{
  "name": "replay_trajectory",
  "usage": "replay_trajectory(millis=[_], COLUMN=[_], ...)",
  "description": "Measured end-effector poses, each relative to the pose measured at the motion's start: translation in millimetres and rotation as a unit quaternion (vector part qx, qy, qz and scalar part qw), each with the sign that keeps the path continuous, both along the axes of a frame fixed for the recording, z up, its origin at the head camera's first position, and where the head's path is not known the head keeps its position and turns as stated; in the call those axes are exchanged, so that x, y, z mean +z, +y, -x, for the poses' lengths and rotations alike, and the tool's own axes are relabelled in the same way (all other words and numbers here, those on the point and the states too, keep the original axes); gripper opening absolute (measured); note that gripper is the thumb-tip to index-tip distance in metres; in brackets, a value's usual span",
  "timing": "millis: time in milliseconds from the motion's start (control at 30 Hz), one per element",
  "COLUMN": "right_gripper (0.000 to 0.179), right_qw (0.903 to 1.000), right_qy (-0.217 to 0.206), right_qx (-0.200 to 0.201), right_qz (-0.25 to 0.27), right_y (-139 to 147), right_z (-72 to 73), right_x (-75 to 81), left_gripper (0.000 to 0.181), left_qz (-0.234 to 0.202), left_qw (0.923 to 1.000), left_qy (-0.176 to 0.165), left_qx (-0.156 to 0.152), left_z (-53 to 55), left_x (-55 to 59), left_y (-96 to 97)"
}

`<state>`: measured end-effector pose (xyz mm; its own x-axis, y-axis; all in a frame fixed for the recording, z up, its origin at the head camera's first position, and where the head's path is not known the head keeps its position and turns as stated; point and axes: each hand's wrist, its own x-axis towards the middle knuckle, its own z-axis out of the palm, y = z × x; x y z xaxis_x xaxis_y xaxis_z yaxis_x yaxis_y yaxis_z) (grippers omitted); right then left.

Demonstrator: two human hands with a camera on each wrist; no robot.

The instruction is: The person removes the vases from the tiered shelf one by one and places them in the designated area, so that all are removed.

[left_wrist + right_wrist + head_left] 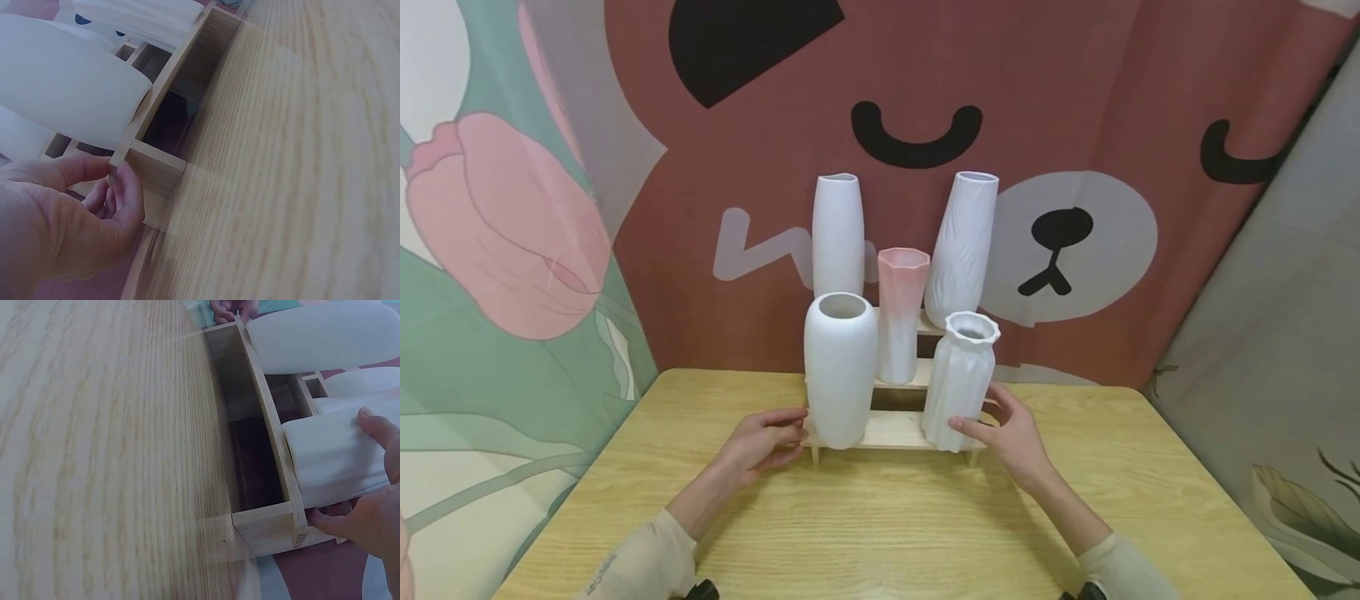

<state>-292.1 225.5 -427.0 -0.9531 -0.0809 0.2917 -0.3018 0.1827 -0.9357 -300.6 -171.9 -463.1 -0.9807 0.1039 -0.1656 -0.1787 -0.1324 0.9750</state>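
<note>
A stepped wooden stand [895,429] holds several vases. On its bottom step stand a smooth white vase [841,375] at the left and a fluted white vase [958,387] with a scalloped rim at the right. My left hand [767,446] pinches the left end of the bottom step between thumb and fingers, as the left wrist view shows. My right hand [1018,437] grips the fluted vase low down, thumb across its front and fingers at its right side, partly hidden. In the right wrist view the thumb [378,428] lies on the vase.
A pink-and-white vase [902,317] stands on the middle step. Behind it, a slim white vase [838,237] and a leaning, textured white vase [964,246] rise at the back. The stand sits on a wooden table [880,525] before a printed curtain [1045,92].
</note>
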Motion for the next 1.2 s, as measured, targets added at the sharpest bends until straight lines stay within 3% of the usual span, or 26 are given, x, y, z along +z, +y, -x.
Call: replay_trajectory(millis=[267, 600, 800, 1200], right_gripper=[0.07, 0.07, 0.069, 0.072], right_qw=[0.9999, 0.9999, 1.0, 0.9996], right_qy=[-0.004, -0.011, 0.001, 0.015], right_qx=[0.011, 0.005, 0.009, -0.004], right_qz=[0.012, -0.013, 0.001, -0.022], right_y=[-1.1, 2.3, 5.3, 15.3], right_z=[-2.0, -8.3, -10.5, -15.4], right_x=[2.9, 14.2, 21.1, 33.5], left_gripper=[0.044, 0.046, 0.047, 0.047], left_qz=[0.0, 0.0, 0.003, 0.002], left_qw=[1.0, 1.0, 1.0, 0.9999], left_qy=[-0.006, -0.005, -0.004, -0.001], left_qx=[0.0, -0.005, -0.007, -0.013], left_z=[-0.8, -2.0, -0.6, -0.7], left_x=[1.6, 2.3, 3.3, 3.4], left_y=[-0.3, -1.2, -0.4, -0.9])
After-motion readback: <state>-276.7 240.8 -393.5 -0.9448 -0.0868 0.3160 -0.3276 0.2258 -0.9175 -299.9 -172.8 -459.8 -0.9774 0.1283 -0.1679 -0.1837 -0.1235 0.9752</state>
